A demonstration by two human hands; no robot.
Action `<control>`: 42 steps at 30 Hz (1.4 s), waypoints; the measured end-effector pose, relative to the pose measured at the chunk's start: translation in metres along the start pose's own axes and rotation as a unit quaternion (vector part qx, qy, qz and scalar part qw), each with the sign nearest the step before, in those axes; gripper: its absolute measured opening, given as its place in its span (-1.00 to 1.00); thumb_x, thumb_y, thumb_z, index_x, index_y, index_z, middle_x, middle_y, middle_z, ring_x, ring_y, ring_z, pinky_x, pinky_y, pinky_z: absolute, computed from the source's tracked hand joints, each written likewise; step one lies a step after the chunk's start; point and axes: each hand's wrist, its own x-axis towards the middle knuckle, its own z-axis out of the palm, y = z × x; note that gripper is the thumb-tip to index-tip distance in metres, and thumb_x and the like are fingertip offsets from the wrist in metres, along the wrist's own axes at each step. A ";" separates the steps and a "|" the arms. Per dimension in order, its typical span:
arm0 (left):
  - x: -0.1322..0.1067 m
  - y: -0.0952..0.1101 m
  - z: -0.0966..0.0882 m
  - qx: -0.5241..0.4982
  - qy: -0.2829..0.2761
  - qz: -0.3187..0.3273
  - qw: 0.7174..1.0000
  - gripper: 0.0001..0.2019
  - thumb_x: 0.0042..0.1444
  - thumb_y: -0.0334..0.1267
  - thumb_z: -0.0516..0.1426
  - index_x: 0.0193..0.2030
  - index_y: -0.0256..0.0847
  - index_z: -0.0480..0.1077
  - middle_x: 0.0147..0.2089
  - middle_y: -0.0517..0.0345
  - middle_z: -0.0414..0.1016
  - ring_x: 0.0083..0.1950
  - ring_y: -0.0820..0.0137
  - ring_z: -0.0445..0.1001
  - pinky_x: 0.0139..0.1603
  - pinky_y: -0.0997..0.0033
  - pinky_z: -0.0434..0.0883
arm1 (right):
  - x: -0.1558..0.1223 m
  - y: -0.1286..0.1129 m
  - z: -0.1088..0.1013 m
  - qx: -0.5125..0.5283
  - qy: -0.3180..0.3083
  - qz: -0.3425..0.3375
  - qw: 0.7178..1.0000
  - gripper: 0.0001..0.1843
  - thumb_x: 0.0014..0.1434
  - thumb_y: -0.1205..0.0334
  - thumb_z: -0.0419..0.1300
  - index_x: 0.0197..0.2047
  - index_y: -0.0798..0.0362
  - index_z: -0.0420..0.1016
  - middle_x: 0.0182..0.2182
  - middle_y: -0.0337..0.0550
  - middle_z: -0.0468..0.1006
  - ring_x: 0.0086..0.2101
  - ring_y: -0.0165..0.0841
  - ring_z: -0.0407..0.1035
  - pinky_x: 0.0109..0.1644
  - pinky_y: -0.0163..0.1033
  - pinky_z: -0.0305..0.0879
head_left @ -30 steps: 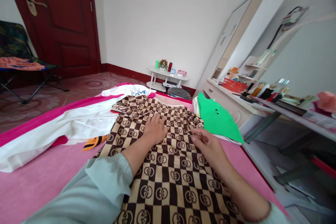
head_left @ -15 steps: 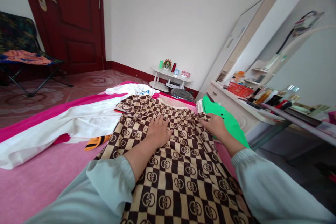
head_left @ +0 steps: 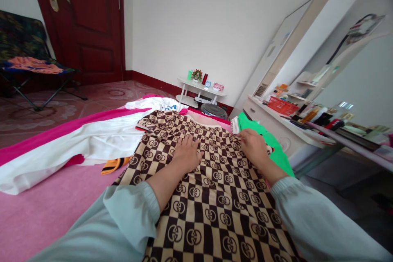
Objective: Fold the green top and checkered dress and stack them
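A brown and tan checkered garment (head_left: pixel 211 208) lies spread on the pink bed (head_left: pixel 46 208). My left hand (head_left: pixel 187 153) rests flat on the middle of the garment, fingers stretched out. My right hand (head_left: pixel 253 145) is at the garment's right edge, beside a green garment (head_left: pixel 276 149), with its fingers curled onto the checkered cloth. Both arms wear pale green sleeves.
A white garment (head_left: pixel 76 147) and an orange striped piece (head_left: pixel 115 165) lie to the left on the bed. A small white table (head_left: pixel 201 90) stands by the wall. A dresser (head_left: pixel 285 127) with a red basket is on the right. A folding chair (head_left: pixel 27 61) stands near the dark red door.
My right hand has moved from the middle of the checkered garment out to its right edge and closed on the cloth. The left hand has stayed flat in place.
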 end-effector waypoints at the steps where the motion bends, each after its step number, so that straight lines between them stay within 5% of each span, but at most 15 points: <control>1: 0.000 0.000 0.000 -0.002 -0.001 0.000 1.000 -0.32 0.20 0.15 -0.23 0.40 -0.08 -0.02 0.46 0.16 -0.17 0.46 0.18 -0.33 0.40 -0.01 -0.27 | 0.005 -0.010 0.005 0.008 -0.025 -0.017 0.999 -0.66 0.19 0.42 -0.06 -0.10 0.06 0.48 -0.05 0.00 0.45 -0.05 -0.24 0.32 -0.01 -0.25 0.19; 6: 0.001 -0.001 0.001 0.002 0.005 0.001 1.000 -0.31 0.20 0.16 -0.24 0.40 -0.11 -0.02 0.46 0.13 -0.18 0.46 0.16 -0.31 0.40 -0.03 -0.24 | 0.037 -0.026 0.035 -0.002 -0.073 0.110 0.991 -0.60 0.22 0.44 -0.08 0.10 0.19 0.32 -0.12 0.16 0.50 -0.16 -0.21 0.43 -0.12 -0.21 0.28; 10: 0.001 0.000 0.000 0.004 0.002 -0.003 1.000 -0.32 0.20 0.15 -0.23 0.40 -0.08 -0.02 0.45 0.16 -0.16 0.46 0.17 -0.29 0.40 -0.04 -0.23 | 0.058 -0.015 0.049 0.016 -0.115 0.180 0.977 -0.70 0.17 0.38 0.06 -0.04 0.22 0.44 -0.20 0.23 0.54 -0.15 -0.11 0.46 -0.12 -0.15 0.31; 13: 0.000 0.001 -0.003 0.005 -0.004 -0.003 1.000 -0.31 0.20 0.16 -0.25 0.40 -0.12 -0.03 0.46 0.11 -0.19 0.45 0.17 -0.30 0.40 -0.03 -0.24 | 0.063 -0.003 0.052 0.028 -0.080 0.222 0.971 -0.71 0.20 0.30 0.03 -0.11 0.25 0.48 -0.17 0.31 0.51 -0.10 -0.04 0.43 -0.10 -0.09 0.30; 17: -0.001 0.002 -0.005 0.003 -0.014 -0.006 1.000 -0.30 0.20 0.15 -0.26 0.40 -0.15 -0.04 0.46 0.08 -0.22 0.45 0.15 -0.31 0.40 -0.02 -0.27 | 0.058 0.003 0.054 0.058 -0.016 0.294 0.954 -0.55 0.23 0.31 -0.08 0.13 0.34 0.27 -0.12 0.31 0.49 -0.07 -0.05 0.40 -0.06 -0.07 0.30; 22: -0.001 0.002 -0.005 0.003 -0.014 -0.005 1.000 -0.31 0.20 0.15 -0.25 0.41 -0.12 -0.05 0.46 0.11 -0.22 0.46 0.16 -0.32 0.41 -0.02 -0.27 | 0.027 -0.037 0.052 0.168 0.055 0.141 0.974 -0.51 0.18 0.27 0.02 0.18 0.20 0.25 0.10 0.12 0.38 0.10 -0.18 0.25 0.18 -0.14 0.14; 26: -0.002 0.000 -0.006 0.000 -0.001 0.002 1.000 -0.34 0.22 0.11 -0.24 0.39 -0.14 0.01 0.45 0.04 -0.17 0.45 0.17 -0.25 0.40 -0.01 -0.22 | -0.012 -0.088 0.050 0.227 -0.051 0.020 0.972 -0.46 0.27 0.14 -0.08 0.26 0.19 0.18 0.22 0.08 0.26 0.21 -0.19 0.12 0.27 -0.01 0.02; 30: -0.003 -0.002 -0.004 -0.010 0.044 0.008 0.999 -0.44 0.25 0.04 -0.20 0.32 -0.07 0.14 0.43 0.09 -0.03 0.43 0.22 -0.11 0.39 0.05 -0.12 | -0.031 -0.112 0.054 0.175 -0.148 0.032 0.973 -0.39 0.33 0.00 -0.25 0.35 0.08 0.05 0.35 -0.04 0.00 0.31 -0.14 -0.14 0.30 0.18 -0.19; 35: -0.005 -0.006 -0.005 -0.038 0.066 0.023 0.997 -0.50 0.23 -0.03 -0.07 0.27 -0.11 0.22 0.39 0.03 0.06 0.41 0.20 -0.04 0.38 0.09 -0.07 | -0.029 -0.113 0.056 0.141 -0.170 0.044 0.974 -0.35 0.32 -0.09 -0.32 0.38 -0.01 -0.04 0.37 -0.16 -0.09 0.33 -0.19 -0.21 0.32 0.14 -0.23; 40: -0.007 -0.031 -0.045 -0.107 -0.016 0.077 0.991 -0.66 0.13 -0.13 0.09 0.02 -0.10 0.47 0.15 0.12 0.43 0.14 0.26 0.39 0.16 0.34 0.30 | -0.030 -0.113 0.054 0.133 -0.175 0.044 0.975 -0.33 0.32 -0.11 -0.36 0.38 -0.02 -0.05 0.38 -0.16 -0.11 0.33 -0.19 -0.23 0.32 0.10 -0.23; 42: -0.011 -0.049 -0.071 -0.099 0.033 0.027 0.994 -0.73 0.17 -0.19 0.03 -0.12 -0.10 0.53 -0.07 0.17 0.56 -0.07 0.33 0.50 -0.02 0.39 0.40 | -0.030 -0.113 0.055 0.136 -0.173 0.045 0.975 -0.33 0.31 -0.12 -0.37 0.38 -0.02 -0.04 0.38 -0.16 -0.11 0.33 -0.18 -0.23 0.32 0.11 -0.23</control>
